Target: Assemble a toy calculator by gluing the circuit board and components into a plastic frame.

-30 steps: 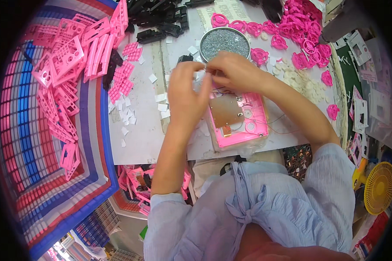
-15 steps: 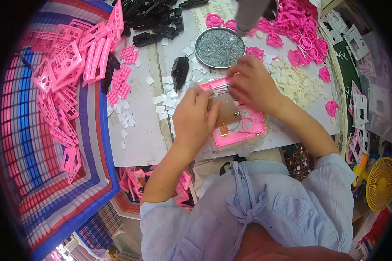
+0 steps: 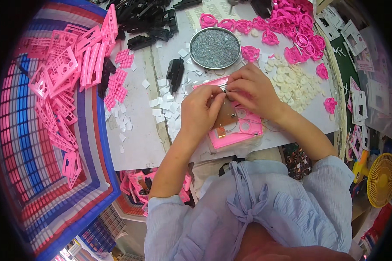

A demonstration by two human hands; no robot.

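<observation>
A pink plastic casing (image 3: 234, 139) lies on the table in front of me, with a brown circuit board (image 3: 225, 118) and thin wires in it. My left hand (image 3: 201, 108) reaches over the board's left side, thumb and fingers pinched near its far edge. My right hand (image 3: 255, 93) comes from the other side, and its fingertips are pinched too. Both sets of fingertips meet over the far part of the casing at a tiny dark piece, too small to name and mostly hidden by the fingers.
Beyond the casing stands a round tin (image 3: 215, 48) of small metal bits. White discs (image 3: 294, 82) and pink ring-shaped parts (image 3: 298, 30) are heaped on the right. White squares (image 3: 165, 104) and black parts (image 3: 146, 21) lie leftward. A striped basket (image 3: 89, 187) holds pink panels (image 3: 59, 74).
My right hand has come down and closed its fingertips. My left thumb has moved off the board up to the far edge, where both hands now meet.
</observation>
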